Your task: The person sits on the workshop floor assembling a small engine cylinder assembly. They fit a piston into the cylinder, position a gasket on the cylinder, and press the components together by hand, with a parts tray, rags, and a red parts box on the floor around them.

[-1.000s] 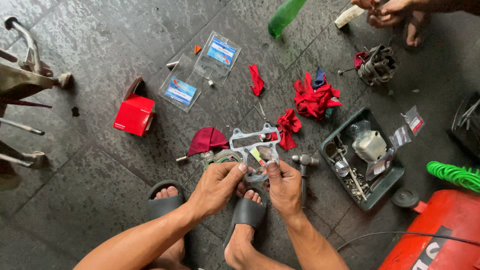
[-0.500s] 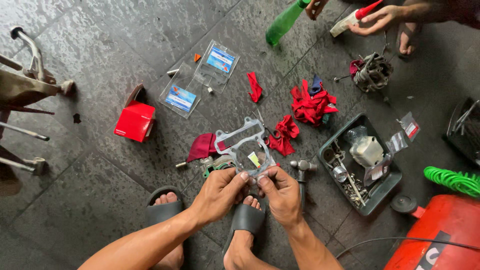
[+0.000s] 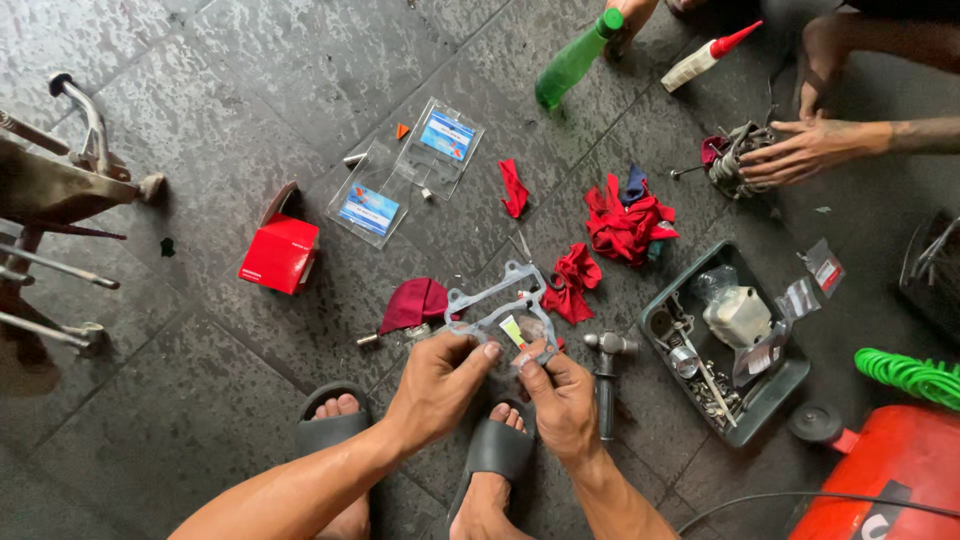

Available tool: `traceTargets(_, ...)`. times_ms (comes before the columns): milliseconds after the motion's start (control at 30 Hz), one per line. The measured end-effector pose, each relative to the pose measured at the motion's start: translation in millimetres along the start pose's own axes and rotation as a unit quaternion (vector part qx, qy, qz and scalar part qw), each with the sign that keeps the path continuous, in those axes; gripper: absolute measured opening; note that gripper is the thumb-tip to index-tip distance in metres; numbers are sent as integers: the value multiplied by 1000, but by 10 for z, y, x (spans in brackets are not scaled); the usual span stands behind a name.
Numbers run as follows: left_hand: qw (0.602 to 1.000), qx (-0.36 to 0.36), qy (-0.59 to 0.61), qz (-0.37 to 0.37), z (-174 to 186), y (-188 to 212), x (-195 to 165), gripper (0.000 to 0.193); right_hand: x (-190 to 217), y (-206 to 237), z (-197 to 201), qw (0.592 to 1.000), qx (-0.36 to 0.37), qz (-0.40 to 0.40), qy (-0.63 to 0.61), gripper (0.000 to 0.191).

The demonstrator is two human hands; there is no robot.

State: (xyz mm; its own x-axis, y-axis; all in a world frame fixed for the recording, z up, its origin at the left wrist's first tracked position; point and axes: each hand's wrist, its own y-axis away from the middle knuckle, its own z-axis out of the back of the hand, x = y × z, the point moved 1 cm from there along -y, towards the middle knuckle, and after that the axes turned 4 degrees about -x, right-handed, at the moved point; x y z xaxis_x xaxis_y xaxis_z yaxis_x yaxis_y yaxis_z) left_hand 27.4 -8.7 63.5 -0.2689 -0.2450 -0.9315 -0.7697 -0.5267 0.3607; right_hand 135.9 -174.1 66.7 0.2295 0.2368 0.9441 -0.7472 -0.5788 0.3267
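Change: the grey gasket [image 3: 500, 305] now sits a little lower and closer to the body than a second ago, and both hands have closed in on its near edge; a co-worker's hand [image 3: 800, 150] has come to rest on a small engine part [image 3: 735, 160] at the top right.
Meaning: the gasket looks to be under close handling, held up off the floor rather than lying on it.
Left hand: left hand [image 3: 440, 380] pinches the gasket's near edge between thumb and fingers.
Right hand: right hand [image 3: 565, 395] pinches the same edge beside a small green and white tag [image 3: 513, 332], fingers curled in.
Gasket position: above both hands, between them and the red rags [image 3: 625, 220], over the sandalled feet.
Nearby on the floor: a hammer [image 3: 605, 375] just right of the right hand, a dark tray of parts [image 3: 790, 385] further right, a red box [image 3: 280, 255] to the left, two clear packets [image 3: 405, 170] beyond.
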Motion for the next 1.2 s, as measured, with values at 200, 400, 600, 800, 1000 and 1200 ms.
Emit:
traceTargets(200, 962, 4, 261, 74, -47, -23, 123, 46, 11, -3, -26, 999, 10, 33, 24, 26)
traceTargets(400, 963, -75, 243, 84, 3, -103, 173, 42, -54, 18, -21, 1000, 0, 8, 1, 26)
traceTargets(600, 963, -81, 256, 30, 112, -173, 175, 39, -112, -37, 75, 999, 8, -9, -40, 33)
traceTargets(800, 972, -79, 213, 58, 189, -197, 160, 36, -42, -143, 89, 998, -31, -1, -62, 20)
traceTargets(1000, 970, -79, 213, 91, 212, -174, 155, 46, -16, -144, 155, 990, -47, 9, -129, 28)
traceTargets(1200, 985, -20, 168, 40, 237, -170, 103, 31, -30, -155, 134, 989, -59, 15, -133, 28)
